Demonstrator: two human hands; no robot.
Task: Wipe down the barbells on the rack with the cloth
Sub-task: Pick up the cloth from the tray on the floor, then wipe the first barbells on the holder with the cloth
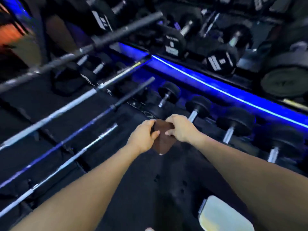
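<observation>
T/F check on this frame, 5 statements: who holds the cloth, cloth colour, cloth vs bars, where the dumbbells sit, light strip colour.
1. Both hands hold the cloth. True: the left hand and right hand each grip the cloth.
2. The cloth is white. False: it is brown.
3. The cloth is pressed on a barbell. False: it hangs between the hands, apart from the barbells, which lie to the left.
4. Dumbbells sit in a row to the right of the hands. True: the dumbbells line up beside the light strip.
5. The light strip is red. False: the light strip glows blue.
</observation>
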